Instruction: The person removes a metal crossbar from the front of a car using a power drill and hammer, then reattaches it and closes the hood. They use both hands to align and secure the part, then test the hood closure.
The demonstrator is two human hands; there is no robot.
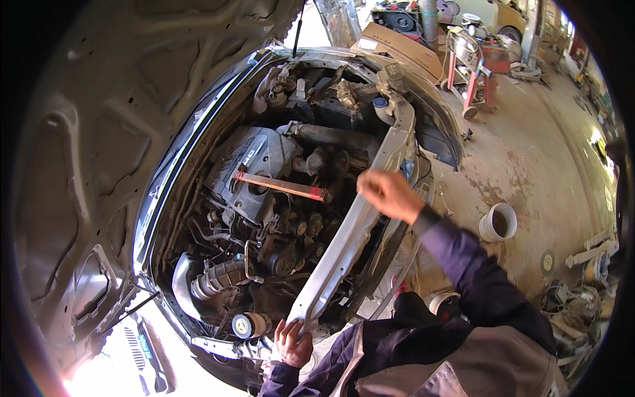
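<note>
A long silver metal crossbar [338, 255] spans the front of a car's open engine bay. My left hand [292, 344] has its fingers bent over the crossbar's near end, beside a round cap with a pale top [243, 325]. Higher up, my right hand [390, 194] is closed, with its fingers curled in at the bar's right edge. Whatever is in those fingers, if anything, is hidden. A slim bar with red ends [281, 186] lies across the grey plastic engine cover [254, 165]. Below the cover sits a ribbed intake hose [221, 278].
The raised hood [86, 165] fills the left side. A white bucket [497, 223] stands on the floor [529, 152] to my right. Farther back are a cardboard box [400, 47] and a red-framed cart [471, 73]. Loose parts [575, 311] are heaped at lower right.
</note>
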